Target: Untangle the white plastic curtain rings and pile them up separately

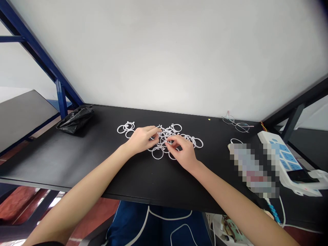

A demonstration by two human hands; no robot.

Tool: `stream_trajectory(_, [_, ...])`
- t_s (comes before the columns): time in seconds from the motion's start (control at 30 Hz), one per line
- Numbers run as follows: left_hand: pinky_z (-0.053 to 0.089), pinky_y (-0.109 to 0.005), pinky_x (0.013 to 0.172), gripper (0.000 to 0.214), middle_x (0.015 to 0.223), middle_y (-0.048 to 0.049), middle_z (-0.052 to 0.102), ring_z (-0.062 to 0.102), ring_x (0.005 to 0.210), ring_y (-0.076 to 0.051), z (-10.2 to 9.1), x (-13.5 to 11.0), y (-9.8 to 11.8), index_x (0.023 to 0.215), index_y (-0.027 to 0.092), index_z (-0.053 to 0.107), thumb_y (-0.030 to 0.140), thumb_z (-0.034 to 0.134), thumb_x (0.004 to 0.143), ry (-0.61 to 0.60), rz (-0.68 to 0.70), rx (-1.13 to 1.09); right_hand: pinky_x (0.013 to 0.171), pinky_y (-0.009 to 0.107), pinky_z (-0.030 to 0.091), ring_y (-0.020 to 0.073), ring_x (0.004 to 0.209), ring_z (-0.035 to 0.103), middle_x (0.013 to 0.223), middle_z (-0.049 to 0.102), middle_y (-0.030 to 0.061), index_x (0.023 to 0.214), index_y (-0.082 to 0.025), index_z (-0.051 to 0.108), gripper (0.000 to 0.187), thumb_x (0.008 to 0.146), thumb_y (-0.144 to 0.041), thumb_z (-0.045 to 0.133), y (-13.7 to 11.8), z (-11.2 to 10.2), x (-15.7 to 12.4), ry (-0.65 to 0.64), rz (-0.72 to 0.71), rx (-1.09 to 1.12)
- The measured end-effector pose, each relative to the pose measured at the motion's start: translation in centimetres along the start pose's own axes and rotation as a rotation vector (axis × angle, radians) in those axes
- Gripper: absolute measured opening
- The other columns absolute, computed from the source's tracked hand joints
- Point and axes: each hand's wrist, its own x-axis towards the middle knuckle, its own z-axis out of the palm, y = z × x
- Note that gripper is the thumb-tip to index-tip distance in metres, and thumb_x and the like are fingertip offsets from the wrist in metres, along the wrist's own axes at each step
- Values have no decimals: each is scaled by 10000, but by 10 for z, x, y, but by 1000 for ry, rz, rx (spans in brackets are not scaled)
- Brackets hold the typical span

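- My left hand [143, 139] curls at white rings [164, 135] heaped to its right; I can't tell its grip.
- My right hand [183, 150] curls at them too, grip equally unclear.

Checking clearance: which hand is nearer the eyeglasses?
Right. The right hand is at the white rings, to the left of the eyeglasses; the left hand is also at the rings, farther left, so farther away.

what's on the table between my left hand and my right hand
A loose pile of white rings lies between your left hand and right hand on the black table, as the head view shows.
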Motion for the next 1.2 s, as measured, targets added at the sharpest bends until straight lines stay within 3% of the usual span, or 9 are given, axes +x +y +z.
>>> stream_trajectory(0.6, [457, -186, 563, 207, 705, 2, 628, 573, 603, -95, 3, -2, 2, 990, 162, 614, 122, 486, 832, -9, -50, -42, 550, 256, 561, 113, 601, 618, 918, 690, 56, 897, -209, 664, 96, 904, -196, 569, 1, 0, 0, 31, -34, 20])
stream_trajectory(0.97, [464, -190, 561, 195, 715, -11, 643, 590, 619, -103, 0, -1, 2, 984, 158, 624, 156, 484, 848, -41, -45, -52, 577, 259, 555, 107, 562, 601, 835, 672, 24, 938, -226, 647, 80, 890, -224, 584, -4, 1, -2, 29, -17, 9])
stream_trajectory(1.2, [490, -207, 604, 191, 746, -9, 646, 593, 645, -99, 3, -3, 5, 988, 167, 625, 142, 519, 831, -66, -125, -210, 583, 266, 556, 115, 589, 615, 868, 679, 34, 973, -231, 632, 110, 898, -180, 570, -6, 3, -4, 32, -30, 57])
